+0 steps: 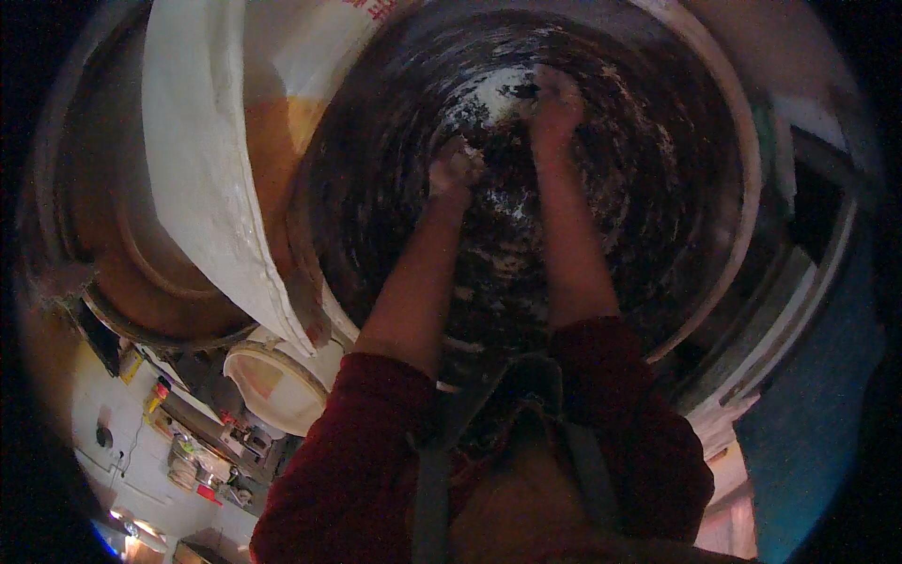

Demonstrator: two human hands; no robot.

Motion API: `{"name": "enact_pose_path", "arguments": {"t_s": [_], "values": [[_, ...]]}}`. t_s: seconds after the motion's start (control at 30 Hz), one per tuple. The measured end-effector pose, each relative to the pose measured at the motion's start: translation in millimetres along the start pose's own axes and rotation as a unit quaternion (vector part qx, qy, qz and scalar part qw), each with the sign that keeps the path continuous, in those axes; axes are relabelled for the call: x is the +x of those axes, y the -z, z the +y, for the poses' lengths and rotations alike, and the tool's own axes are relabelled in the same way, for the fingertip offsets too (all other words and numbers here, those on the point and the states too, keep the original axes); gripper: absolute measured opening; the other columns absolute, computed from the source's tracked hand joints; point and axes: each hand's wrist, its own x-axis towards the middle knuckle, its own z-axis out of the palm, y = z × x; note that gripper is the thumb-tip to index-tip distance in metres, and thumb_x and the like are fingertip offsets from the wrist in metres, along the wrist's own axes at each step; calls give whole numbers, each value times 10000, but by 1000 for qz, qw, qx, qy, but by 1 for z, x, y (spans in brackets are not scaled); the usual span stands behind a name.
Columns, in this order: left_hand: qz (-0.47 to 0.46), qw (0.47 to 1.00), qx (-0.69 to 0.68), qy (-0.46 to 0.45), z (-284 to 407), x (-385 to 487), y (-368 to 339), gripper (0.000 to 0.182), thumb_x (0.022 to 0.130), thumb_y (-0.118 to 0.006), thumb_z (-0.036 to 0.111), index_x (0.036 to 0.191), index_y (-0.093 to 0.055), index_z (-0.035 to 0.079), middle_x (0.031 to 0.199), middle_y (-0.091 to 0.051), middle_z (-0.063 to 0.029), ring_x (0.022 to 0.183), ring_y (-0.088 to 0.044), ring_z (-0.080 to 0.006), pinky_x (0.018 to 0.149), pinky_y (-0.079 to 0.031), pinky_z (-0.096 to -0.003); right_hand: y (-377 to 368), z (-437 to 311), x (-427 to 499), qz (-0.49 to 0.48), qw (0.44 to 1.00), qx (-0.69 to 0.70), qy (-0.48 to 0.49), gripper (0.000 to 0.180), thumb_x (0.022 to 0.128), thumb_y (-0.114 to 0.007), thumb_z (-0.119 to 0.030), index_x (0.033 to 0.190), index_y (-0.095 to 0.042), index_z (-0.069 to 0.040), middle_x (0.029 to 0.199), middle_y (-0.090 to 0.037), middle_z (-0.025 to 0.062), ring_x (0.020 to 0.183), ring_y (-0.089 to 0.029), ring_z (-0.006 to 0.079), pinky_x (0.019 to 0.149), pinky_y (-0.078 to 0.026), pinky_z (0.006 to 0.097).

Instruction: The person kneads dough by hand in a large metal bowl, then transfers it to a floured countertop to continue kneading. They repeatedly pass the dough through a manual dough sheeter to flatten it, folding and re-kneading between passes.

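Note:
Both arms reach down into a large round vessel [748, 162] with a dark, streaked inside. My left hand [456, 168] is curled low in it, with whitish matter at the fingers. Farther in and to the right, my right hand [558, 95] is bent beside a pale, shiny patch [497, 95]. A small dark spot shows next to the right fingers. Dim light and blur hide whether either hand grips anything. More pale flecks lie between the forearms over the dark bottom.
A white woven sack [201, 127] with red print hangs over the vessel's left side. Beyond it is a brown round vessel [169, 314]. A white plastic bucket [275, 388] stands at lower left, near a cluttered shelf [204, 465]. A blue surface [803, 437] lies at right.

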Motion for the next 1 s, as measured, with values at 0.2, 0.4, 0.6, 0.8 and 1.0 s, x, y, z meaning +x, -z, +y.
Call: {"name": "enact_pose_path", "arguments": {"t_s": [0.2, 0.4, 0.6, 0.8, 1.0], "values": [[79, 991, -105, 16, 31, -15, -47, 346, 900, -556, 324, 1127, -528, 64, 863, -592, -65, 693, -571, -201, 564, -429, -307, 10, 4, -12, -230, 963, -143, 2, 269, 784, -650, -44, 1048, -606, -17, 974, -615, 124, 843, -611, 251, 723, -498, 396], [121, 969, -195, 97, 28, -12, -47, 358, 884, -584, 353, 1122, -531, 92, 827, -592, -48, 668, -574, -179, 534, -419, -300, 45, -20, -22, -177, 965, -190, 36, 462, 707, -730, -57, 1142, -576, -42, 1161, -550, 137, 909, -602, 318, 853, -486, 439], [53, 991, -122, -3, 16, -13, -38, 303, 899, -567, 335, 1078, -566, 90, 864, -596, -56, 699, -585, -190, 572, -459, -308, -6, -2, -28, -207, 911, -301, 194, 438, 775, -645, -133, 1197, -569, -44, 1183, -580, 173, 1077, -571, 371, 922, -474, 429], [116, 990, -61, 53, 29, -12, -49, 314, 921, -518, 347, 1083, -574, 83, 917, -603, -60, 743, -590, -204, 621, -485, -307, -9, -22, -8, -404, 753, -419, 306, 289, 729, -614, -89, 1006, -656, -17, 988, -637, 182, 920, -610, 363, 835, -500, 444], [78, 996, 31, 23, 5, 3, -19, 428, 911, -508, 416, 1170, -546, 77, 1033, -593, -72, 838, -579, -203, 656, -489, -311, 6, -23, -33, -313, 914, -244, 84, 165, 765, -604, -121, 887, -669, -30, 865, -640, 189, 798, -633, 356, 718, -515, 439]]}}
